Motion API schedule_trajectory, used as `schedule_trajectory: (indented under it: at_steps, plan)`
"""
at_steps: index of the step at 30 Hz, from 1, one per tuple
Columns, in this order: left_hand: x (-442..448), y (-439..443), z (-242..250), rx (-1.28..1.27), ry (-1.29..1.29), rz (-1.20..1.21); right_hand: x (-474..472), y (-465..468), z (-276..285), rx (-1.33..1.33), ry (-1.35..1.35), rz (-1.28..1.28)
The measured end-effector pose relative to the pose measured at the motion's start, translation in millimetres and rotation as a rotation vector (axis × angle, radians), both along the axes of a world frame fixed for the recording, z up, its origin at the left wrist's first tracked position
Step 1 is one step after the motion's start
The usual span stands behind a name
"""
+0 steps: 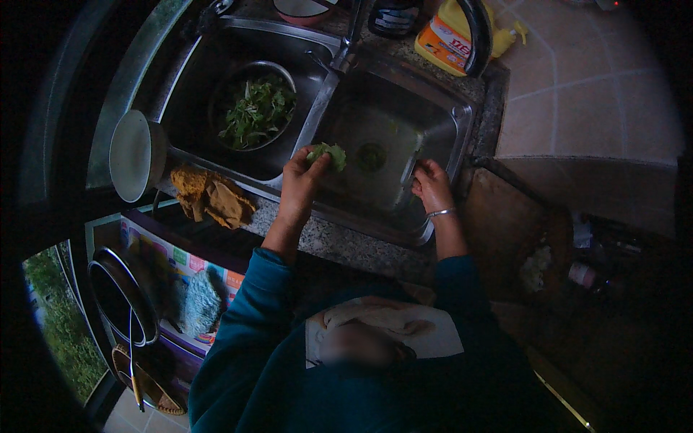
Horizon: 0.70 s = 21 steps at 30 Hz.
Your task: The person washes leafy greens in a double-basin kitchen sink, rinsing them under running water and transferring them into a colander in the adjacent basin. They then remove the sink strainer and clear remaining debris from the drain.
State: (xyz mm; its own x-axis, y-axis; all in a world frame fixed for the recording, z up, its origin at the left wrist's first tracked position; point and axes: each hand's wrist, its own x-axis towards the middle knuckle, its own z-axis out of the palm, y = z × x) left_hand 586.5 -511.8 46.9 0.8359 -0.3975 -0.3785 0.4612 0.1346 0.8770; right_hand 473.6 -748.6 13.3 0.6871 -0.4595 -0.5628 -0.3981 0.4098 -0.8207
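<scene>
Over the near edge of a steel double sink (368, 214), my left hand (304, 174) pinches a green leaf (331, 157) between thumb and fingers. My right hand (431, 183), with a bracelet at the wrist, is above the right side of the right basin; its fingers are curled, and whether they hold anything is too dim to tell. Green scraps (371, 157) lie around the drain of that basin. In the left basin stands a round metal bowl (287, 73) heaped with leafy greens (257, 113).
A white bowl (130, 156) stands tilted at the left, near orange-brown cloths (214, 197) on the counter edge. The faucet (344, 57) rises between the basins. A yellow bottle (446, 38) and a dark bottle (396, 19) stand behind. Metal pans (116, 297) are lower left.
</scene>
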Motion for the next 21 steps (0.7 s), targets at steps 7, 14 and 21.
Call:
schedule_trajectory:
  at_steps: [7,14,21]
  plan:
    - [2.7,-0.9,0.6,0.053,0.020,0.013,3.9,1.1,1.8,-0.015,0.030,0.006]
    - [4.2,-1.9,1.1,0.004,0.013,0.037,6.5,2.6,1.4,-0.011,0.040,-0.007]
    - [3.7,-0.1,-22.0,0.085,-0.021,-0.025,7.2,2.8,-4.0,-0.094,0.088,0.036]
